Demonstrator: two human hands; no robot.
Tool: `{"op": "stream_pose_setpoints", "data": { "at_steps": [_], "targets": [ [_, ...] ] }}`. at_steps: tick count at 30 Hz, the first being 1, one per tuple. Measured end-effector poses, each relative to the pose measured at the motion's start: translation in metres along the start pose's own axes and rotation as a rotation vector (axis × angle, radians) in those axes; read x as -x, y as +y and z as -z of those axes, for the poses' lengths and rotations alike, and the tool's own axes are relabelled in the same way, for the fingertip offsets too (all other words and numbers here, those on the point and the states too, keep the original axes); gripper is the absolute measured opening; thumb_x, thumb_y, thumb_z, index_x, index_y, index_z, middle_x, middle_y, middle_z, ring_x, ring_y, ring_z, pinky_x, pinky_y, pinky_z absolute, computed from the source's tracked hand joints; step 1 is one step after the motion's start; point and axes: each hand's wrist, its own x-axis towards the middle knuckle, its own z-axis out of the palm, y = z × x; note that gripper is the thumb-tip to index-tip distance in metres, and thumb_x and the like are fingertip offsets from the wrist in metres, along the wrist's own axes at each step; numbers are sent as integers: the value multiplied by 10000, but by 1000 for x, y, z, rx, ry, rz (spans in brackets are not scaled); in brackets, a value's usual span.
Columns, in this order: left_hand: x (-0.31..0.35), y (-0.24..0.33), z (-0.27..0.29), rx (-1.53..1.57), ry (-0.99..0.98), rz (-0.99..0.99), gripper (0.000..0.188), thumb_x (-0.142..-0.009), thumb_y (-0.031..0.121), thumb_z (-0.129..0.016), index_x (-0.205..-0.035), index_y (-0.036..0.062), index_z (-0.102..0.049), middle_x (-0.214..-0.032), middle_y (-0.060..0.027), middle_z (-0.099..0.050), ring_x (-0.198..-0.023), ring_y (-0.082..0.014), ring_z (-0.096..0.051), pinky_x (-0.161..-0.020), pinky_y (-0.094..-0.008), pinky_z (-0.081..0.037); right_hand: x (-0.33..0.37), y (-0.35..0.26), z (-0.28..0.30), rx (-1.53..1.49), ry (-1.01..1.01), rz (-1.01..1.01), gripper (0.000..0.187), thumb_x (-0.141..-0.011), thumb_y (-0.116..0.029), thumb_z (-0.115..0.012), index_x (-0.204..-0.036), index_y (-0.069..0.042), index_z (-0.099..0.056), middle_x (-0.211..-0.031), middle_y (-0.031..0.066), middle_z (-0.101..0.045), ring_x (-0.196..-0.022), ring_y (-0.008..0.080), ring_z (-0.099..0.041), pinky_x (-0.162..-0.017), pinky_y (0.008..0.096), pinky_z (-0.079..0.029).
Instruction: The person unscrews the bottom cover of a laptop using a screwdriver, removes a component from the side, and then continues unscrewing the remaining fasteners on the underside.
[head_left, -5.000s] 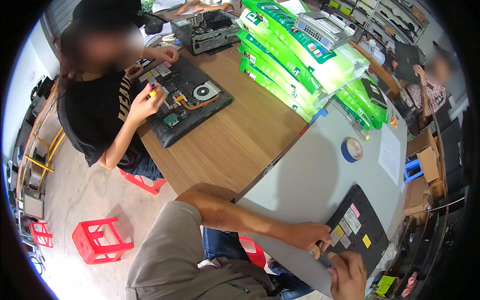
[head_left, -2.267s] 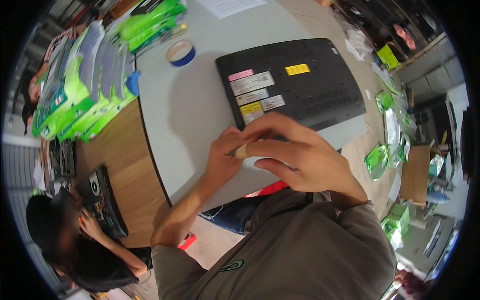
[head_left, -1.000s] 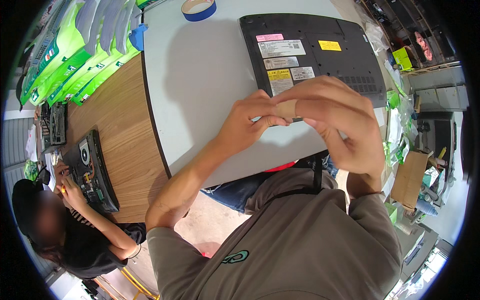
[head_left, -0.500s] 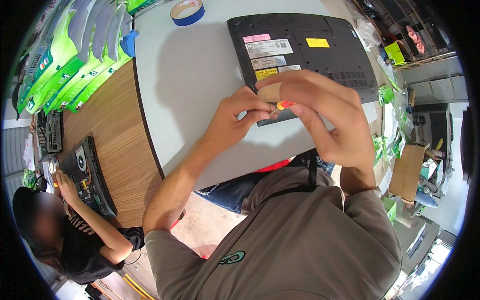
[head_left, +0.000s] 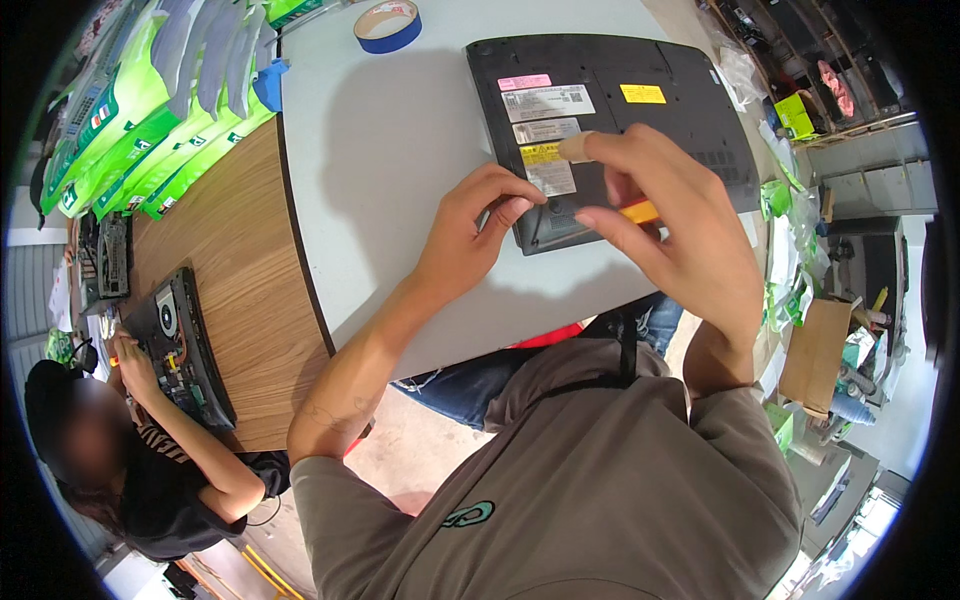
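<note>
A black laptop lies upside down on the white tabletop, its labelled underside facing up. Over its near left corner, my left hand has thumb and forefinger drawn together; anything between them is too small to make out. My right hand hovers above the near part of the laptop, thumb and forefinger spread apart. Its curled fingers hold a screwdriver with a yellow-orange handle, mostly hidden by the hand. A tan covering wraps the right forefinger's tip.
A roll of blue tape sits at the table's far edge. Stacked green-and-white packages stand at far left. On the adjoining wooden table, a co-worker's hand works at an opened laptop. Plastic scraps lie along the right side.
The screwdriver has left my left fingertips and moved back into my right hand's curled fingers. My right thumb and forefinger have parted. The whole view has shifted slightly.
</note>
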Motion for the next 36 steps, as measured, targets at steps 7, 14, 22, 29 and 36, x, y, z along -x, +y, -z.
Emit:
{"op": "stream_pose_setpoints", "data": {
  "at_steps": [7, 14, 22, 29, 36],
  "targets": [
    [3, -1, 3, -11, -15, 8, 210, -1081, 173, -576, -1143, 25, -712, -1068, -51, -626, -940, -140, -595, -841, -285, -481, -2, 4, 7, -15, 100, 25, 457, -861, 23, -759, -1303, -13, -645, -849, 43, -540, -735, 134, -512, -668, 263, -443],
    [2, -9, 1, 98, 140, 37, 156, -1070, 109, -572, -1144, 19, -676, -1022, -73, -594, -878, -151, -609, -772, -286, -518, -25, 9, 24, -143, 248, -56, 390, -949, 19, -703, -1328, -49, -640, -840, -21, -561, -764, 57, -568, -661, 213, -455],
    [3, -16, 0, 21, 192, 55, 127, -1049, 83, -580, -1138, 33, -654, -1042, -89, -563, -871, -186, -609, -758, -307, -532, -142, 69, -19, -317, 522, 126, 231, -1007, -119, -689, -1216, -23, -660, -848, 0, -602, -674, 76, -571, -580, 240, -473],
    [3, -16, 2, -21, 155, 30, 145, -1067, 88, -554, -1165, 19, -635, -1015, -65, -532, -782, -134, -585, -725, -276, -509, -221, 148, -116, 75, 376, 187, 198, -1008, -161, -667, -1137, -14, -700, -918, 142, -652, -785, 232, -642, -740, 364, -529],
    [2, -16, 1, -1, 159, 51, 135, -1050, 86, -579, -1148, 15, -639, -1014, -74, -540, -812, -164, -594, -742, -294, -511, -204, 161, -105, 42, 287, 62, 224, -1003, -165, -663, -1174, -25, -698, -1006, 196, -647, -879, 317, -662, -806, 407, -538]
  ]
}}
